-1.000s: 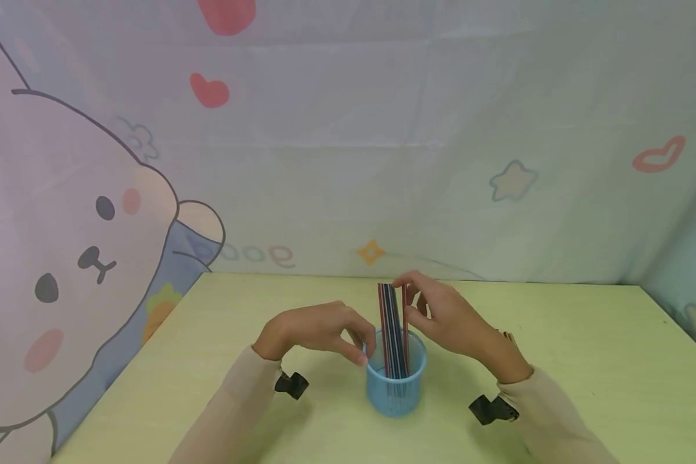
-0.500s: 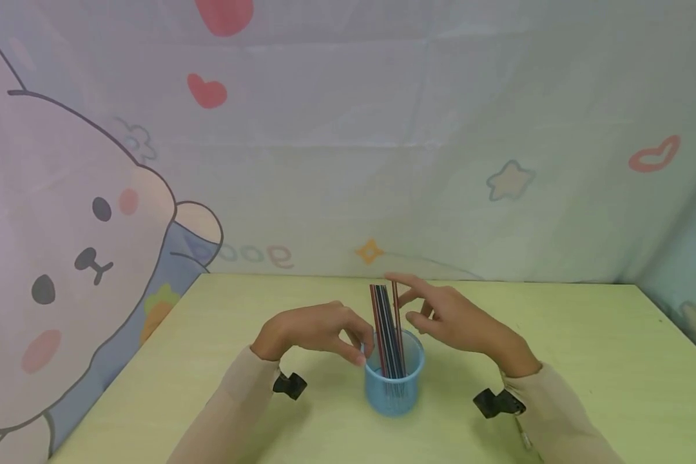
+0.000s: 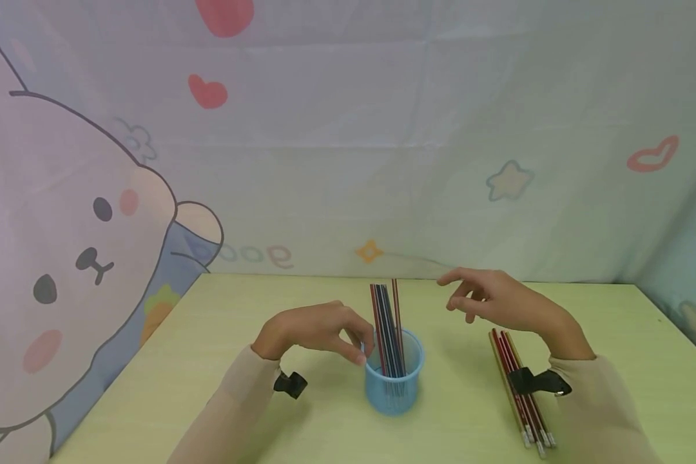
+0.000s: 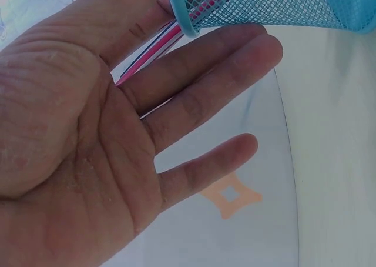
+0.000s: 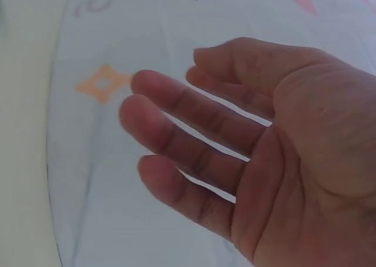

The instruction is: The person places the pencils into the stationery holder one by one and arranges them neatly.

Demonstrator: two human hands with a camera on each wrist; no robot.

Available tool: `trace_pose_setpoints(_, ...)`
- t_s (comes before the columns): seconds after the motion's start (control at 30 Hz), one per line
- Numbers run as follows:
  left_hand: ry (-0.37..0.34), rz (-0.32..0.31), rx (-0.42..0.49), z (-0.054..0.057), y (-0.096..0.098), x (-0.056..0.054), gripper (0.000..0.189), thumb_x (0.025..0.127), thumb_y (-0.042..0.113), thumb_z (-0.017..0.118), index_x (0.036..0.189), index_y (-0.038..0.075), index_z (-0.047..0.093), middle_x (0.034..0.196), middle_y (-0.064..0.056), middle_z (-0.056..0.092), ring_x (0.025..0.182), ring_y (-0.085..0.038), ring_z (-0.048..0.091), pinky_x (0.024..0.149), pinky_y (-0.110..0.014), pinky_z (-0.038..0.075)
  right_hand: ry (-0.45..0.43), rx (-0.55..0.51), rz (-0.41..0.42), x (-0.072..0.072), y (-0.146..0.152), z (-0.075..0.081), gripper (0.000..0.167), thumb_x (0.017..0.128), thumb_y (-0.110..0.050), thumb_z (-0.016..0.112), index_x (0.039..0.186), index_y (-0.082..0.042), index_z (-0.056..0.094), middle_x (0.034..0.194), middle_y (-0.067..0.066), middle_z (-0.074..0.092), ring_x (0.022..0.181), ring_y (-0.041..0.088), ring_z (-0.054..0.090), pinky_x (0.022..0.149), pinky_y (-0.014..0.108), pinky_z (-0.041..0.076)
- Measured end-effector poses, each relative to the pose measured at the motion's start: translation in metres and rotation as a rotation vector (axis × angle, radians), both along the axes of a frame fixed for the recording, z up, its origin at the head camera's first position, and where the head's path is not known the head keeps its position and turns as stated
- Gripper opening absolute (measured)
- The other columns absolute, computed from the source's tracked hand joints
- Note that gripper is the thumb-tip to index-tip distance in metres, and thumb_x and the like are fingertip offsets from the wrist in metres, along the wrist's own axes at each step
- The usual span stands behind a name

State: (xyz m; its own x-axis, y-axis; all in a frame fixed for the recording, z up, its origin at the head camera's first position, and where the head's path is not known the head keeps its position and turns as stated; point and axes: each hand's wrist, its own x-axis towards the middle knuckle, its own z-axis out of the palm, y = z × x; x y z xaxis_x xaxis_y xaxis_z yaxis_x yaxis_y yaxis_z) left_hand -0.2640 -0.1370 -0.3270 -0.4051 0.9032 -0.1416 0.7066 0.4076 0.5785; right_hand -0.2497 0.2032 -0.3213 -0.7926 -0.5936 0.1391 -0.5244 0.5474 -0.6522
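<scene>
A light blue mesh pen cup [image 3: 392, 394] stands upright on the table, and several striped pencils [image 3: 387, 322] in red and dark tones lean in it. My left hand [image 3: 325, 328] pinches the cup's left rim between thumb and index finger; in the left wrist view the other fingers stretch out beside the mesh wall [image 4: 276, 8]. To the right of the cup my right hand [image 3: 499, 299] hovers with loosely bent fingers and holds nothing. Several pencils [image 3: 516, 374] with white eraser ends lie in a bundle under the right wrist, partly covered by the wrist camera.
The pale yellow-green table [image 3: 290, 419] ends at the back against a printed cloth [image 3: 348, 129] with a cartoon bear [image 3: 104, 258]. Black wrist cameras [image 3: 290, 385] stick out below both wrists, close over the tabletop.
My right hand has let go of the red pencils and moved right, away from the cup. Those pencils stay standing in it. The bundle on the table has come into view; my left hand stays.
</scene>
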Motion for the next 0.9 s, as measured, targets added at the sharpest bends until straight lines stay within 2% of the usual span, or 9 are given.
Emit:
trace_pose_setpoints(0.17,-0.004,-0.011,0.012,-0.001,0.000,-0.003,0.005,0.093,0.022,0.072,0.096,0.018,0.071,0.097,0.010,0.070,0.096,-0.002,0.067,0.087,-0.022,0.053,-0.078,0.037,-0.002,-0.005,0.019,-0.002,0.036,0.102,-0.020,0.058,0.136,-0.009,0.054,0.106,0.002,0.069,0.076,0.018,0.067,0.074,0.036,0.055)
trace_pose_setpoints(0.3,-0.002,-0.010,0.014,0.001,-0.001,-0.003,0.005,0.092,0.021,0.073,0.096,0.018,0.071,0.097,0.009,0.070,0.096,-0.003,0.067,0.087,-0.022,0.053,-0.176,0.072,0.010,-0.013,0.031,-0.011,0.036,0.102,-0.018,0.059,0.135,-0.004,0.053,0.111,0.008,0.067,0.074,0.022,0.066,0.069,0.037,0.055)
trace_pose_setpoints(0.43,0.000,-0.013,0.015,-0.001,-0.002,-0.003,0.005,0.093,0.022,0.072,0.096,0.018,0.070,0.096,0.011,0.069,0.097,-0.002,0.067,0.087,-0.022,0.053,-0.315,0.123,-0.004,-0.018,0.039,-0.024,0.034,0.100,-0.016,0.061,0.130,-0.001,0.054,0.106,0.011,0.066,0.074,0.026,0.062,0.063,0.038,0.050)
trace_pose_setpoints(0.57,-0.005,-0.011,0.011,-0.003,-0.003,-0.003,0.005,0.093,0.021,0.072,0.096,0.018,0.070,0.096,0.011,0.069,0.097,-0.002,0.067,0.087,-0.022,0.054,-0.414,0.174,-0.039,-0.020,0.044,-0.035,0.034,0.097,-0.013,0.064,0.126,0.001,0.054,0.099,0.011,0.067,0.071,0.024,0.059,0.058,0.034,0.045)
trace_pose_setpoints(0.7,0.002,-0.017,0.018,-0.003,-0.003,-0.003,0.005,0.093,0.021,0.071,0.096,0.017,0.071,0.095,0.012,0.069,0.096,-0.003,0.067,0.087,-0.022,0.054,-0.466,0.211,-0.076,-0.022,0.046,-0.042,0.026,0.096,-0.008,0.062,0.120,0.000,0.056,0.093,0.009,0.067,0.064,0.021,0.056,0.054,0.028,0.037)
trace_pose_setpoints(0.9,0.011,-0.031,0.019,-0.001,-0.002,-0.003,0.008,0.094,0.022,0.070,0.097,0.015,0.071,0.095,0.013,0.068,0.097,-0.003,0.067,0.087,-0.023,0.054,-0.472,0.255,-0.110,-0.022,0.045,-0.051,0.018,0.094,-0.004,0.062,0.112,-0.004,0.059,0.084,0.008,0.064,0.058,0.017,0.052,0.049,0.024,0.031)
